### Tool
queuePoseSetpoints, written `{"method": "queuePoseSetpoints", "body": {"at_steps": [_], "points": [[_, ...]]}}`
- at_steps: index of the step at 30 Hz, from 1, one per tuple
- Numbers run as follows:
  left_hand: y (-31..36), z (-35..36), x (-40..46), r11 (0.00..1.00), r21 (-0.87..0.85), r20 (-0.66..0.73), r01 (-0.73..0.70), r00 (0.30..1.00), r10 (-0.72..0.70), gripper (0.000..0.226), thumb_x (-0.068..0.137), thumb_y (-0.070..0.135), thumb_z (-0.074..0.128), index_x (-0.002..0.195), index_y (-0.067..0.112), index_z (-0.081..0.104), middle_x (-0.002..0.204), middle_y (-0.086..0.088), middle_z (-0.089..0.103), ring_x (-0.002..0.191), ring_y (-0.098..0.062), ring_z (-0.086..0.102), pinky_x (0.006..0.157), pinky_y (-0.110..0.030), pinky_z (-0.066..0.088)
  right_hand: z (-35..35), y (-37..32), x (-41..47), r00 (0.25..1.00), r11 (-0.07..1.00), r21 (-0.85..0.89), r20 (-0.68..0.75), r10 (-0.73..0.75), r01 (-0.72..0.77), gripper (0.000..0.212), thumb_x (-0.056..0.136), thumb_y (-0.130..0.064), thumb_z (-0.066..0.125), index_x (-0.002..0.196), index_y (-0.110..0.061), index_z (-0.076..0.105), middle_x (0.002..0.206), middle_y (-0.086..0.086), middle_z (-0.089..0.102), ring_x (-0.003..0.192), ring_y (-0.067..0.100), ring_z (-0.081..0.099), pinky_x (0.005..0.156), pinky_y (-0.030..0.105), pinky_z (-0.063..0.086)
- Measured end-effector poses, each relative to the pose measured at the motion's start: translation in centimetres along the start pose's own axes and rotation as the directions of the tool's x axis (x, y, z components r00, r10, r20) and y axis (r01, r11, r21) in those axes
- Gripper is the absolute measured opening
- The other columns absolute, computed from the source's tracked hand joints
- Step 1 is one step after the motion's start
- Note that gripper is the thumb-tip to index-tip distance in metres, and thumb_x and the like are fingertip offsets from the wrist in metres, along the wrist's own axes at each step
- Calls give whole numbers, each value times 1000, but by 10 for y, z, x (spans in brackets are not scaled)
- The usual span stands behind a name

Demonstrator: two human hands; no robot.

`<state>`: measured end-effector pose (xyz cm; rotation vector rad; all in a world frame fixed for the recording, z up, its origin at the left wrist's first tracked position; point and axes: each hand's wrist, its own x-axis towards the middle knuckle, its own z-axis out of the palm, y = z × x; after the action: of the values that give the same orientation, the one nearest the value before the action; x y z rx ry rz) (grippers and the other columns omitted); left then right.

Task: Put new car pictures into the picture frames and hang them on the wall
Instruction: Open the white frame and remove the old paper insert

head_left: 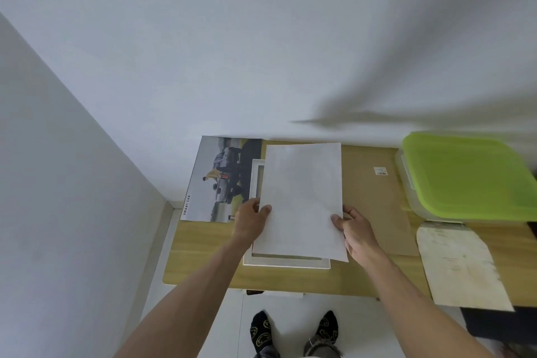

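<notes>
Early yet: left hand [252, 219] and right hand [353, 227] each in a grip on white sheet [302, 197] above frame [286, 262]; seating, backing, hanging all left.

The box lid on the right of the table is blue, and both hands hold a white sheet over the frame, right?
Not quite: the head view shows the box lid is green. Both hands, left and right, do hold the white sheet over the frame.
</notes>
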<state>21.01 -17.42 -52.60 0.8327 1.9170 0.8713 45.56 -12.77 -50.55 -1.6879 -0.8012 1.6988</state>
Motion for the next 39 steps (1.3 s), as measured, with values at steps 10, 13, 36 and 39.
{"method": "queuePoseSetpoints", "body": {"at_steps": [10, 13, 36, 39], "points": [[12, 6, 3, 920, -357, 194, 162, 976, -97, 24, 86, 7, 65, 107, 14, 73, 95, -8, 76, 88, -28, 72, 86, -44, 58, -41, -5, -4, 1000, 996, -85, 0, 11, -11, 40, 88, -9, 70, 126, -8, 58, 107, 8, 73, 98, 22, 71, 87, 37, 57], [19, 5, 6, 927, -322, 289, 190, 953, -95, 22, 83, 10, 70, 102, 20, 75, 97, -6, 76, 94, -31, 71, 90, -46, 56, -59, -15, -1, 995, 943, -331, -81, -56, 26, 67, 83, -34, 77, 140, -16, 48, 128, 5, 61, 117, 23, 60, 94, 36, 49], [106, 156, -74, 983, 93, 417, 157, 890, -181, 36, 70, -3, 83, 103, 4, 71, 97, -10, 75, 83, -19, 74, 74, -27, 60, -313, -66, 48, 986, 965, -264, 163, 42, 2, 19, 87, -10, 73, 103, 0, 71, 100, 16, 75, 77, 26, 74, 67, 35, 57], [106, 201, -91, 974, -146, 316, 176, 941, -122, 35, 73, -3, 80, 106, 3, 70, 103, -11, 75, 89, -25, 73, 75, -32, 59, -358, -55, 48, 985, 972, -226, 139, 103, -70, 30, 87, -14, 73, 110, 5, 67, 104, 19, 74, 93, 33, 73, 75, 41, 58]]}}
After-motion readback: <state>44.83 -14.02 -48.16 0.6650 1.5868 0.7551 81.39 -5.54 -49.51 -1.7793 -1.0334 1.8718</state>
